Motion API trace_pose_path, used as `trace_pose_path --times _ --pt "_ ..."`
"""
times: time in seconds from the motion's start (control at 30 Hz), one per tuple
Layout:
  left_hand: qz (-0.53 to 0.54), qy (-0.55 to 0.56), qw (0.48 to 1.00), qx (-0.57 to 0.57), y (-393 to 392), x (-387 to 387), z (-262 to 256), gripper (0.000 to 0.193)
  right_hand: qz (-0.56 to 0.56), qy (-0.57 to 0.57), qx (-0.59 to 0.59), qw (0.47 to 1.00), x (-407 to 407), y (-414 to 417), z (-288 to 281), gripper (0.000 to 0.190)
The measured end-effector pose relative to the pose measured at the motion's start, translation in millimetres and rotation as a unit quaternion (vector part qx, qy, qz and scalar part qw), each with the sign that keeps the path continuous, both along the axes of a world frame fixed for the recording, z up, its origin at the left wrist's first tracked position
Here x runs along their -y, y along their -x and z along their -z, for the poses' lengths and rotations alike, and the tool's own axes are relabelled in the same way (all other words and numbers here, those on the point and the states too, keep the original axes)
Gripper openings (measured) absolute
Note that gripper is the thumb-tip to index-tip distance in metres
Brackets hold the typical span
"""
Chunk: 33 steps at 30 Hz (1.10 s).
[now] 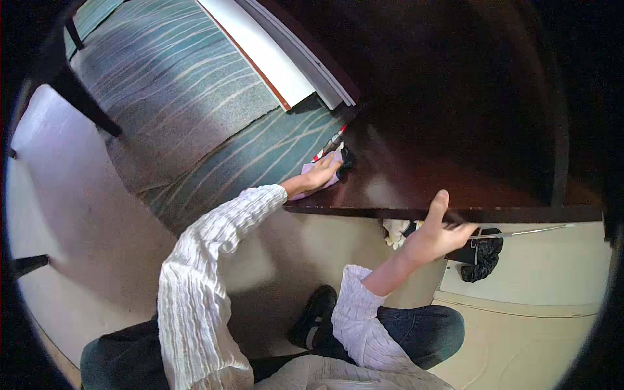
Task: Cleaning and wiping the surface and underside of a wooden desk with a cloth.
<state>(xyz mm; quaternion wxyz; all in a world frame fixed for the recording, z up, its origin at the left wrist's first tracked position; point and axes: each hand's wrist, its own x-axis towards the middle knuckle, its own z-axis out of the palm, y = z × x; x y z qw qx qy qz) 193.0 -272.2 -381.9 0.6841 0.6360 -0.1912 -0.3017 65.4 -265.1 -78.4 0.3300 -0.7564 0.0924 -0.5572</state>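
Observation:
My left hand point(321, 174) presses a pale purple cloth point(304, 168) against the left edge of a dark, glossy wooden table point(390, 180). Its fingers lie over the cloth, and something small and black shows just beyond them. My right hand point(434, 239) is at the table's front edge, thumb raised and spread from the fingers. Some of its fingers are blurred. Beside its fingertips a thin metal rod point(521, 233) runs to the right; whether the hand touches it cannot be told.
Below the table edge are a crumpled white item point(396, 231) and a black plastic bag point(487, 256). A pale cabinet point(526, 312) stands at the right. Left are patterned carpet point(195, 97), dark furniture legs point(87, 100) and a white panel point(263, 46). Red-and-white packaging point(329, 146) shows beside the table.

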Motion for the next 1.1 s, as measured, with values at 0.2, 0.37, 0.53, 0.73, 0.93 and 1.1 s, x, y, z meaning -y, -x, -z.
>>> trace_pose_path --times 0.2,0.37,0.53,0.73,0.93,1.1 --pt "-0.02 -0.029 0.999 -0.03 29 -34 14 0.076 -0.057 -0.024 -0.027 0.998 -5 -1 -6 0.046" --pt "0.024 -0.062 0.994 -0.084 50 -45 -18 0.069 -0.082 0.031 0.004 0.996 1 1 -7 0.049" --pt "-0.005 -0.083 0.995 -0.048 62 -69 -14 0.071 -0.103 0.007 -0.012 0.995 -10 0 -6 0.049" --pt "-0.009 -0.067 0.998 -0.002 70 -71 -71 0.072 -0.102 -0.012 -0.019 0.995 -1 1 -6 0.048" --pt "-0.025 0.025 0.99 0.136 54 -57 -130 0.067 -0.087 -0.01 -0.01 0.996 -3 1 -9 0.053" --pt "-0.046 0.07 0.982 0.17 30 -35 -182 0.057 -0.1 -0.044 0.014 0.994 -9 2 -14 0.053"
